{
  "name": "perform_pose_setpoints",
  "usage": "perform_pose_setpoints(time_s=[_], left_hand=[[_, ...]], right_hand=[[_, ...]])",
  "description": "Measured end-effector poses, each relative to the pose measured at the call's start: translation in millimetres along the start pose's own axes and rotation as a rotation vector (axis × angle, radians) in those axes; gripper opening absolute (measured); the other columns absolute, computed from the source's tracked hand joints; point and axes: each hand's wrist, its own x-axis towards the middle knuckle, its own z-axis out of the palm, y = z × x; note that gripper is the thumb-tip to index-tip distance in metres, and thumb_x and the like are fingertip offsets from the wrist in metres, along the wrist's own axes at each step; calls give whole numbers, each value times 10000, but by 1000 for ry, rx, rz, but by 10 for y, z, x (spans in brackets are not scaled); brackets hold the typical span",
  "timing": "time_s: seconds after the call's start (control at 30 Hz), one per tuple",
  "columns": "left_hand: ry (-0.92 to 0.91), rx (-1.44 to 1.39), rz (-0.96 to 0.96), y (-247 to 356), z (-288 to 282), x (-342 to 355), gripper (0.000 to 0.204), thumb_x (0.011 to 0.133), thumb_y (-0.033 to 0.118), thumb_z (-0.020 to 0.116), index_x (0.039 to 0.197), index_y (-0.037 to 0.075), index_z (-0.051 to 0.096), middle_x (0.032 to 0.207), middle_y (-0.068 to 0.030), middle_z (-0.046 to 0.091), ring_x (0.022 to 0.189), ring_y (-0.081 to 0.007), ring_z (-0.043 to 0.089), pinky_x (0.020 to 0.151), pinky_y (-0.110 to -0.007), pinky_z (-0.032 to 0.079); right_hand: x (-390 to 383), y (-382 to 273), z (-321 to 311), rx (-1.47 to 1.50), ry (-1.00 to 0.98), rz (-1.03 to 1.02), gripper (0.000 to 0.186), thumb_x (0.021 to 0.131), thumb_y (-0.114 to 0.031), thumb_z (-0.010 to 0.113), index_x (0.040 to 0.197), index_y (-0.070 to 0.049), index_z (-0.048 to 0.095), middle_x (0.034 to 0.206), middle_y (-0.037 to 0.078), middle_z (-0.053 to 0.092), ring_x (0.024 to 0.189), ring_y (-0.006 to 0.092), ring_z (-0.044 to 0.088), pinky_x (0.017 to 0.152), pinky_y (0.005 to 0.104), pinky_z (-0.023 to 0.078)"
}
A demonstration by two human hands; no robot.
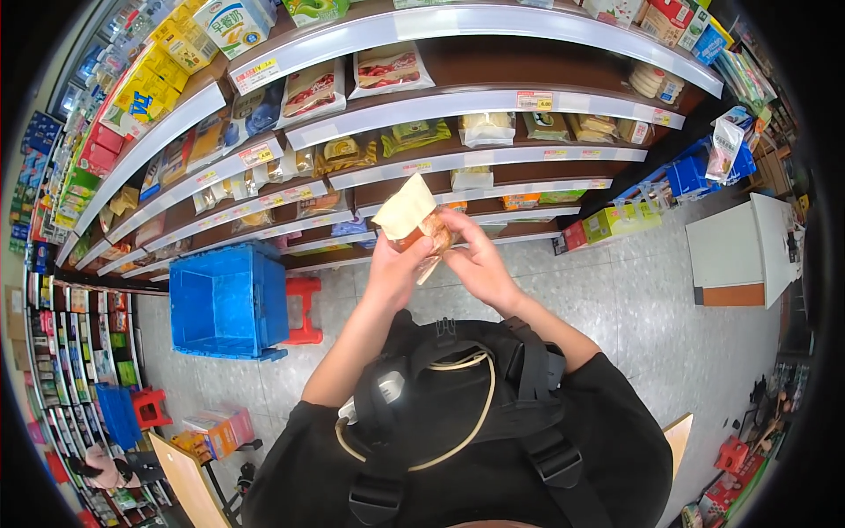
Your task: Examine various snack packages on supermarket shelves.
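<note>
In front of the shelves, both my hands hold a small food packet (407,209) with a cream-coloured upper part and a brown, shiny lower part; it looks like packaged bread. My left hand (395,266) is closed around its lower left side, thumb across the front. On the right, the fingers of my right hand (476,261) are bent against the packet's brown side. My fingers hide part of the packet. Just beyond it are shelf tiers with bagged breads, among them a green packet (414,135) and a white-wrapped one (487,129).
A blue plastic crate (227,299) sits at the left beside a red stool (304,311). White price-label rails (493,160) edge the shelves. A green carton (609,223) is on the floor by the shelf's right end, and a white cabinet (726,251) stands farther right.
</note>
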Motion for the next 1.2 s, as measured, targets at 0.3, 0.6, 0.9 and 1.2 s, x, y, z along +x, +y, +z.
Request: perform_pose_setpoints(time_s=[0.3, 0.6, 0.9, 1.2], left_hand=[[20, -273, -134, -2, 4, -71, 556, 921, 84, 687, 1408, 34, 421, 1317, -143, 603, 1181, -269, 636, 993, -441, 542], [73, -103, -56, -144, 6, 37, 423, 940, 65, 685, 1299, 19, 466, 1250, -120, 623, 1127, -205, 631, 948, -378, 535], [142, 104, 168, -320, 64, 136, 295, 953, 30, 657, 1176, 60, 467, 1128, -79, 605, 1009, -122, 592, 890, -298, 505], [-45, 443, 164, -388, 56, 220, 467, 950, 182, 703, 1328, 24, 479, 1324, -87, 529, 1176, -161, 532, 1016, -334, 440]], right_hand=[[-20, 239, -234, 311, 240, 216, 330, 1026, -171, 548, 1333, -51, 560, 1105, 5, 613, 1017, 91, 563, 831, 282, 489], [-142, 203, -378, 765, -5, 433, 339, 1062, -219, 489, 1347, -43, 532, 1235, 61, 630, 1103, 165, 620, 868, 346, 548], [-80, 89, -410, 748, -86, 380, 412, 1009, -107, 506, 1414, -41, 465, 1309, 91, 599, 1188, 206, 608, 885, 396, 584], [-73, 166, -382, 659, 60, 295, 495, 1009, -136, 513, 1493, -93, 419, 1425, 58, 496, 1247, 163, 542, 911, 356, 543]])
